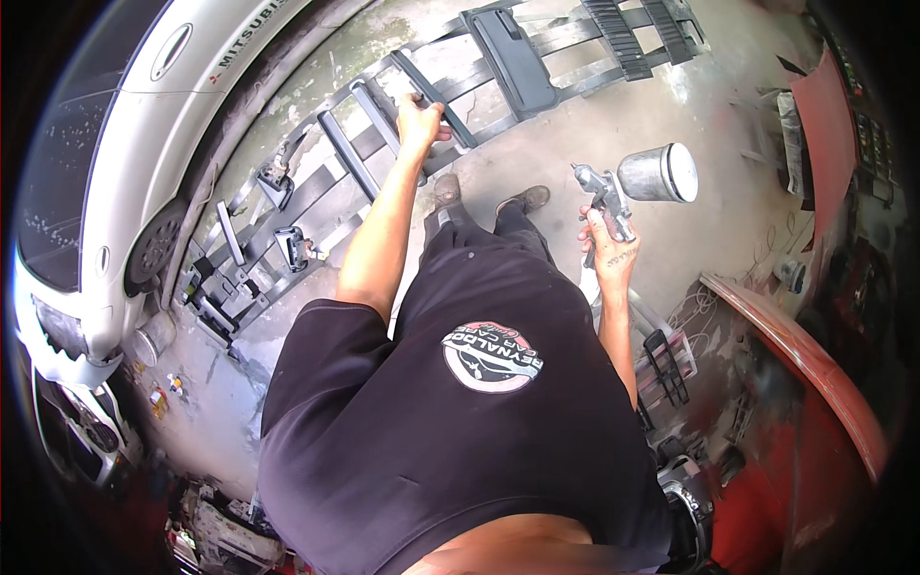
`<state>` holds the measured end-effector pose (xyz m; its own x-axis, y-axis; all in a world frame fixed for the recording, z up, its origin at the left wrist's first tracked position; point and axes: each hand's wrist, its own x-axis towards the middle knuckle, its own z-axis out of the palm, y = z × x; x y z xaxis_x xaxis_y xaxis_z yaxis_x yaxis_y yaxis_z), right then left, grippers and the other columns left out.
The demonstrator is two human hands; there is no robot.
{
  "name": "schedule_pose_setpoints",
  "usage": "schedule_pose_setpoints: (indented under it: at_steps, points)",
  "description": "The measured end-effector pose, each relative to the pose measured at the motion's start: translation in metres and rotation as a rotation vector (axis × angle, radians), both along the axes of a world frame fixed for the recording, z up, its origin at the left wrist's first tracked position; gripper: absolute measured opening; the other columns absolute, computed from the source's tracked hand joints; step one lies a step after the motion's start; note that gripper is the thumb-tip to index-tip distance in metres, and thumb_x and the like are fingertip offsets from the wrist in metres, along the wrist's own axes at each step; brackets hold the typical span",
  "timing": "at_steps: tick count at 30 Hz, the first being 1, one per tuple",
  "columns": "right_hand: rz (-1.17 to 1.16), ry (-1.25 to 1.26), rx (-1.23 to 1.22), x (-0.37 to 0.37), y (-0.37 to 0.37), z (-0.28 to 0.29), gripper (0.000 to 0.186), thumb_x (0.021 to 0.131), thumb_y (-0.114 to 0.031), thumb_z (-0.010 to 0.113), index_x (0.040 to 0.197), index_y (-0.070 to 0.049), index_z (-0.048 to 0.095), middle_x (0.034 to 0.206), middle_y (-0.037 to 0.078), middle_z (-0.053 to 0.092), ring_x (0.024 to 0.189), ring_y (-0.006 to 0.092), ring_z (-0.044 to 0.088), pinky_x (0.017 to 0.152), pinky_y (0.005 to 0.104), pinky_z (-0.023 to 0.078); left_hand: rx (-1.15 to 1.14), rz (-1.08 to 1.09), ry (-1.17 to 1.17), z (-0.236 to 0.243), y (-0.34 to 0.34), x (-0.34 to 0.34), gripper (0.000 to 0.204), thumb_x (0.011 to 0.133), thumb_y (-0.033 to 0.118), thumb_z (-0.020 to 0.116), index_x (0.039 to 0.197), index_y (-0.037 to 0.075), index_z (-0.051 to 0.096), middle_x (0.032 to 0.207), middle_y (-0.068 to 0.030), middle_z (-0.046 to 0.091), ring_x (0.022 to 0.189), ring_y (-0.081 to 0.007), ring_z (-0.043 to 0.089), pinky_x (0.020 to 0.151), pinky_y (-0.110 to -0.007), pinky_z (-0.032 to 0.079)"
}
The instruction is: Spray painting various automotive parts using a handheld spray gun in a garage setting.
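My right hand [611, 251] is wrapped round the handle of a metal spray gun [606, 190]. The gun's silver cup [659, 173] with a white lid leans out to the right, and its nozzle faces left. Ahead, my left arm reaches to a grey slatted rack [460, 21]. There my left hand [420, 123] has its fingers curled at a long dark trim strip [433, 99]; the grip is partly hidden. Similar strips [347, 155] lie left of it. A large dark panel [513, 65] rests to its right, then ribbed black pieces [618, 36].
A white car [129, 125] stands close along the left. Black door handles [290, 247] and small brackets [225, 292] sit on the rack's left end. On the right are red body panels [805, 355], loose wires [704, 316] and a black slotted part [666, 366].
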<state>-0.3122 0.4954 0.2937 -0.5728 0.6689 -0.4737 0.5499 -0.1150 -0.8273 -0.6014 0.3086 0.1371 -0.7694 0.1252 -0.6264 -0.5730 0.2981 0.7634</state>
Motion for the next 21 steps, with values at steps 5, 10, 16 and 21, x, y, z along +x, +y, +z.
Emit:
schedule_pose_setpoints:
  at_steps: [5,10,16,21]
  points:
    - [0.033,0.000,-0.008,-0.002,-0.001,0.001,0.022,0.098,-0.016,0.069,0.105,0.003,0.074,0.093,0.009,0.074,0.065,0.0115,0.065,0.053,0.0259,0.050,-0.163,-0.094,0.157,0.010,-0.008,0.012,0.060,0.089,0.010,0.065,0.140,-0.009,0.041,0.080,-0.0214,0.072,0.056,-0.0255,0.072,0.052,-0.036,0.060]
    - [0.031,-0.040,-0.018,-0.003,-0.002,0.000,0.025,0.097,-0.020,0.071,0.106,0.003,0.075,0.084,0.008,0.073,0.064,0.0111,0.064,0.053,0.0255,0.049,-0.522,-0.253,0.495,0.017,-0.010,0.015,0.061,0.088,0.020,0.070,0.140,0.000,0.045,0.087,-0.0244,0.072,0.090,-0.0427,0.072,0.086,-0.050,0.054]
    - [-0.001,-0.031,-0.004,0.003,-0.001,0.001,0.025,0.097,-0.021,0.070,0.104,0.003,0.074,0.077,0.005,0.069,0.062,0.0097,0.062,0.053,0.0243,0.047,-0.438,-0.517,0.772,0.010,0.048,-0.007,0.051,0.086,0.012,0.068,0.136,0.008,0.055,0.126,-0.0237,0.061,0.118,-0.0419,0.059,0.098,-0.050,0.049]
    - [-0.059,-0.033,-0.019,0.011,0.002,0.005,0.025,0.095,-0.022,0.073,0.103,0.001,0.073,0.074,0.003,0.067,0.059,0.0078,0.059,0.053,0.0235,0.046,-0.725,-1.112,1.372,-0.012,0.099,-0.030,0.047,0.090,0.011,0.061,0.137,0.013,0.058,0.146,-0.0215,0.050,0.140,-0.0411,0.043,0.111,-0.062,0.038]
